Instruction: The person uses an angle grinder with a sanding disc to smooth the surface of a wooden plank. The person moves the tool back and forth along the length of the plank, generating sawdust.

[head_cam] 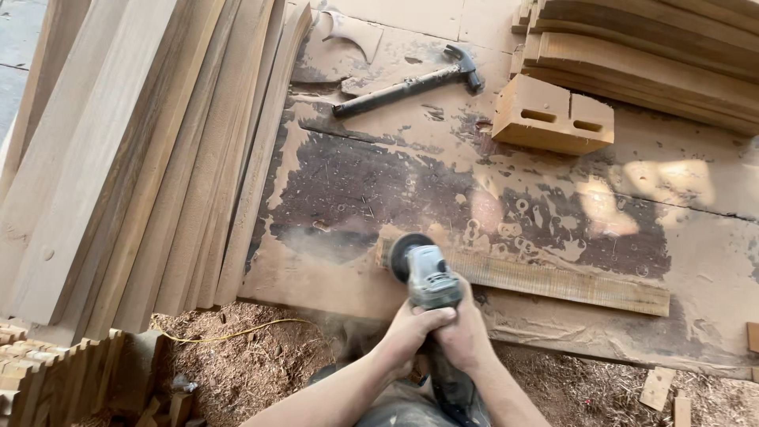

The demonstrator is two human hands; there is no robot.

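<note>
Worn, dusty bench [379, 182], hammer [411, 83] up top. We've got both hands, left [411, 332] and right [466, 336], clenched round the grinder [427, 277], disc on the strip's [553, 281] left end; looks barely started, rest of its length still rough

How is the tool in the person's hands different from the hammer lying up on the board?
The grinder is grey and stubby, with a round disc at its front; the hammer is black, long and thin, with a clawed head. Both hands, left and right, grip the grinder against a wooden strip; the hammer lies untouched. Both are on the worn workboard.
</note>
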